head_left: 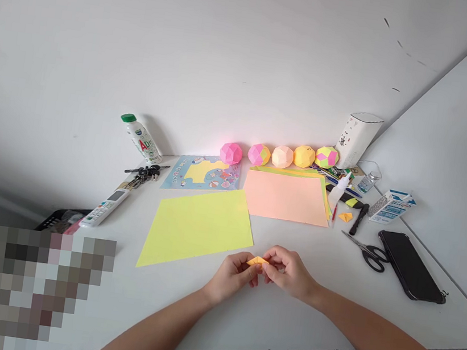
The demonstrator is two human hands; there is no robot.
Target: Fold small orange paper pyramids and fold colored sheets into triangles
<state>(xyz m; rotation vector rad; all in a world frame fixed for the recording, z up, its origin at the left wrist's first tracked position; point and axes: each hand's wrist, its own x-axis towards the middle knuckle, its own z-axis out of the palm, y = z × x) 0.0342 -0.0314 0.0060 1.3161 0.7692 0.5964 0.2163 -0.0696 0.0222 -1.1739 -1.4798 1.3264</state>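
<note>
A small folded piece of orange paper (257,261) is pinched between both hands above the front part of the white table. My left hand (232,273) grips its left end, thumb in front. On its right end are the closed fingers of my right hand (291,274). Fingers hide part of the fold. Just beyond the hands lies a yellow paper sheet (200,228). A peach sheet (286,196) rests farther back on a stack of coloured paper. Another folded orange paper piece (345,217) lies to the right, beside a red pen (334,213).
Several faceted paper balls, one of them pink (230,153), line the wall. Scissors (371,255), a phone (411,266), a glue bottle (339,190) and a carton (391,207) stand or lie right. Left are a remote control (104,208), keys (146,174) and a white bottle (142,140).
</note>
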